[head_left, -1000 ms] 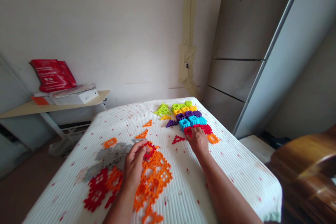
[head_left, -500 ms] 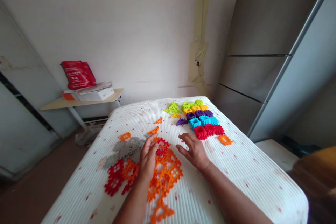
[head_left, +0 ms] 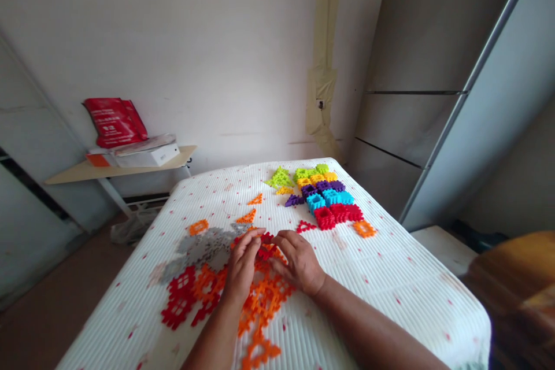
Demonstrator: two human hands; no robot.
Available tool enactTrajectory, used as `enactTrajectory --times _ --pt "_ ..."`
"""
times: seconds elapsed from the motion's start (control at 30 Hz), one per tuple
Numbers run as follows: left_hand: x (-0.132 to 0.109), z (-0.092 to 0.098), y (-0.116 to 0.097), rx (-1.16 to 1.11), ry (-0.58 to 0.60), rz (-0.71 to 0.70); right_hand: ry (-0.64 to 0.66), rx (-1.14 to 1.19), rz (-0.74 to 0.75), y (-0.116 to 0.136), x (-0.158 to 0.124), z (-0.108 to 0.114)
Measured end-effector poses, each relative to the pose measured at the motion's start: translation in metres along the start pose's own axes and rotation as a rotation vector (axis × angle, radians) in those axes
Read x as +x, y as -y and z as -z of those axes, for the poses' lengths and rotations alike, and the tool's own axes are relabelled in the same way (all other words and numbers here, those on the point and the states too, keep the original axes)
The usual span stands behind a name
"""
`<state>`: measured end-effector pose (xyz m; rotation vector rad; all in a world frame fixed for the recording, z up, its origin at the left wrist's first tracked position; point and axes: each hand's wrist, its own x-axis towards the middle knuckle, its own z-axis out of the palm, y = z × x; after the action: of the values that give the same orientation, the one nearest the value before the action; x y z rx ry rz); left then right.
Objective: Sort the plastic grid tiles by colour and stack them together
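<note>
Red interlocking tiles [head_left: 266, 248] lie between my two hands, over a pile of orange interlocking tiles [head_left: 269, 295]. My left hand [head_left: 243, 257] is closed around their left side, thumb and fingers curved. From the right, my right hand [head_left: 299, 257] reaches the same red tiles with bent fingers and thumb; its fingertips are partly hidden. A red triangular tile [head_left: 306, 226] rests just beyond my right hand. Left of my left wrist are more red square tiles [head_left: 178, 298], and grey tiles [head_left: 203, 248] spread behind them.
Stacked tile rows in red [head_left: 324, 218], light blue [head_left: 315, 202], purple [head_left: 309, 189], yellow and green stand at the right back of the cloth-covered table [head_left: 368, 300]. An orange square tile [head_left: 364, 229] lies beside them. A side table [head_left: 78, 170] holds a red bag [head_left: 115, 121].
My right hand has moved left to the red tiles by my left hand. A red triangular tile now shows near the red stack. The view has shifted slightly.
</note>
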<state>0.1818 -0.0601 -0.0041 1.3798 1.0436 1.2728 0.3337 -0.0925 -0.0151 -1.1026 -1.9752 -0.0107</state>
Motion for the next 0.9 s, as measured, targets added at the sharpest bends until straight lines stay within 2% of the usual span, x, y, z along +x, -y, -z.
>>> enactTrajectory --times 0.13,0.3,0.43,0.53,0.67,0.77,0.9 --pt "-0.002 -0.002 -0.001 0.029 0.063 0.034 -0.094 0.114 -0.091 -0.003 0.001 0.002" --pt "-0.004 -0.003 0.007 0.102 0.176 0.061 -0.154 0.213 -0.283 -0.012 0.001 -0.001" --pt "-0.001 -0.002 0.015 0.089 0.178 0.055 -0.180 0.330 -0.404 -0.017 0.000 -0.006" --pt "0.001 -0.001 0.018 0.013 0.140 0.082 -0.135 0.432 -0.451 -0.018 -0.002 -0.009" --pt "0.003 0.000 0.017 -0.078 0.074 0.100 -0.046 0.489 -0.437 -0.016 -0.004 -0.010" --pt "0.005 0.002 0.013 -0.113 -0.004 0.079 0.016 0.428 -0.381 -0.016 -0.004 -0.006" --pt "0.006 0.003 0.009 -0.085 -0.042 0.063 -0.022 0.324 -0.236 -0.016 0.000 0.003"
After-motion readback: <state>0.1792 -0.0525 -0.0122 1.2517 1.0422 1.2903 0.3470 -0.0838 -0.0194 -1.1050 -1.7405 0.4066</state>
